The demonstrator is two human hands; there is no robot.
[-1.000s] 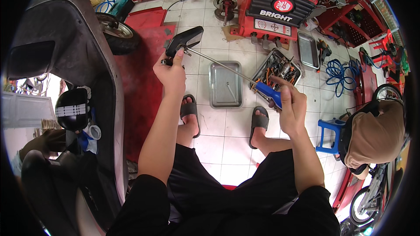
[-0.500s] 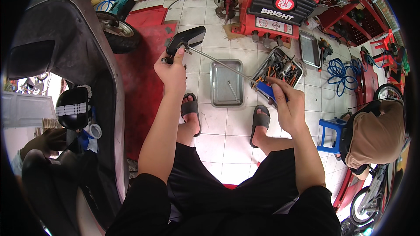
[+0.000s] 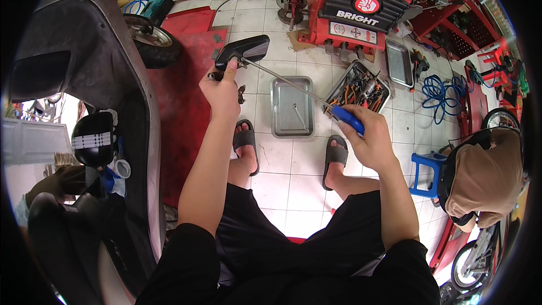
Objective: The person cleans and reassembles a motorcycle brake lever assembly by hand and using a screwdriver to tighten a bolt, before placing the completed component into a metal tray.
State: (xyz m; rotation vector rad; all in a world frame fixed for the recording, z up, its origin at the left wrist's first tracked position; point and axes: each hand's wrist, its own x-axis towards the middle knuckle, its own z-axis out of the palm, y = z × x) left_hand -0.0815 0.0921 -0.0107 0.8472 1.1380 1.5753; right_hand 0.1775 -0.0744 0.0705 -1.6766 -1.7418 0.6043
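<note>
A black motorcycle mirror (image 3: 253, 48) with small metal fittings below it is gripped in my left hand (image 3: 222, 93), thumb along its mount. The long steel shaft (image 3: 288, 83) of a screwdriver runs from that mount down to the right. Its blue handle (image 3: 349, 120) is held in my right hand (image 3: 370, 138), fingers wrapped round it. Beneath the shaft, a steel tray (image 3: 275, 127) with a wrench (image 3: 299, 116) in it lies on the tiled floor, beside a tray (image 3: 381, 103) full of tools.
A scooter (image 3: 135, 107) and red platform (image 3: 180, 73) flank my left. Ahead stands a red machine (image 3: 313, 17), with an empty-looking tray (image 3: 400, 65) beside it. At right are coiled blue hoses (image 3: 437, 96), a blue stool (image 3: 423, 175) and a person (image 3: 483, 175) beside another motorcycle.
My right hand has changed its grip on the blue handle, turning with the thumb now lower. The mirror in my left hand has shifted slightly to the right.
</note>
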